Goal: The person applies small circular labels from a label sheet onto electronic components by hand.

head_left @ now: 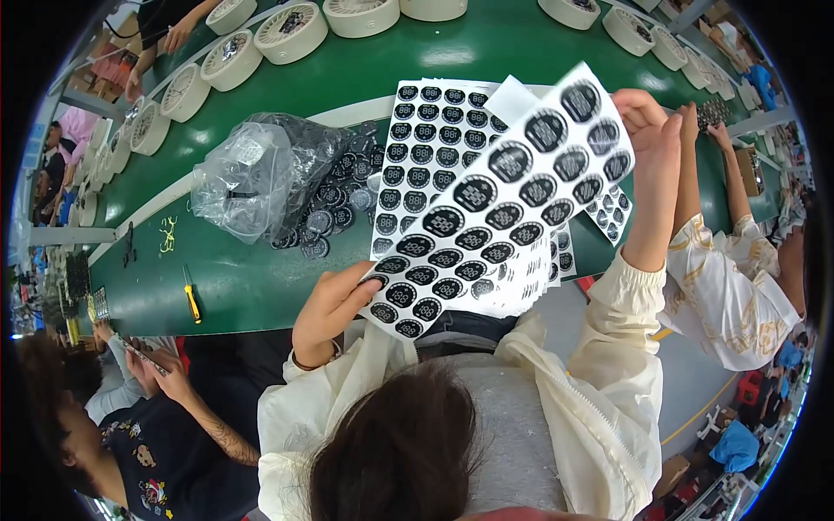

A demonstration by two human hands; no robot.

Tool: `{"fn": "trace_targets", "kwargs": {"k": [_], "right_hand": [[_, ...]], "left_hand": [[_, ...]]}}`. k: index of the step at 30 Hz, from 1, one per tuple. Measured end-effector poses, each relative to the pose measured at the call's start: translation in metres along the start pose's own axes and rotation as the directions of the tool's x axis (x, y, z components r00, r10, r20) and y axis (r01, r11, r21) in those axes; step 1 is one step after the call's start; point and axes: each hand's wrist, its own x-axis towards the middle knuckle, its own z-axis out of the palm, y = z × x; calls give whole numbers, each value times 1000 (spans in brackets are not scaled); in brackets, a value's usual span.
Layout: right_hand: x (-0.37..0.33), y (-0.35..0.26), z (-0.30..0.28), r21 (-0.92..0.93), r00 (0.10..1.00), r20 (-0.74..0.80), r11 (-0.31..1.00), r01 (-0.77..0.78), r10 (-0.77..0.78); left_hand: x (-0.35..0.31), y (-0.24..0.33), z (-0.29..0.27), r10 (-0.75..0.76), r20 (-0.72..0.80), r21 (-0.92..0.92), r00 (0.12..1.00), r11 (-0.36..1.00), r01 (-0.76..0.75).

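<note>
A white sheet of round black stickers is stretched at a slant between my two hands, raised above the table. My left hand pinches its lower left corner, thumb on top. At the upper right end, my right hand grips the sheet's edge, with part of the fingers hidden behind it. Beneath lies a stack of similar sticker sheets, partly covered by the raised one. Left of the stack, a clear plastic bag lies beside a heap of round dark discs.
Beige round housings line the far side of the green table. A yellow-handled screwdriver lies at the left. One person at my left holds a phone; another person's white sleeve is at my right.
</note>
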Motion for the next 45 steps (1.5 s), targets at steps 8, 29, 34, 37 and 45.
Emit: {"fn": "trace_targets", "kwargs": {"k": [8,29,34,37,45], "right_hand": [[-54,32,50,250,966,249,959,-133,69],[-62,-15,82,212,989,-73,971,-114,132],[-34,-19,56,-13,906,402,991,-137,130],[-23,-21,53,-193,765,621,979,-61,171],[-36,-18,81,129,947,239,960,-249,213]], "left_hand": [[14,-14,29,0,-216,-329,976,942,-72],[41,24,57,94,465,236,880,945,-226],[34,-1,40,250,-13,-388,968,891,-236],[28,-7,28,156,-130,-575,979,792,-203],[31,-3,43,123,-133,-469,983,866,-172]]}}
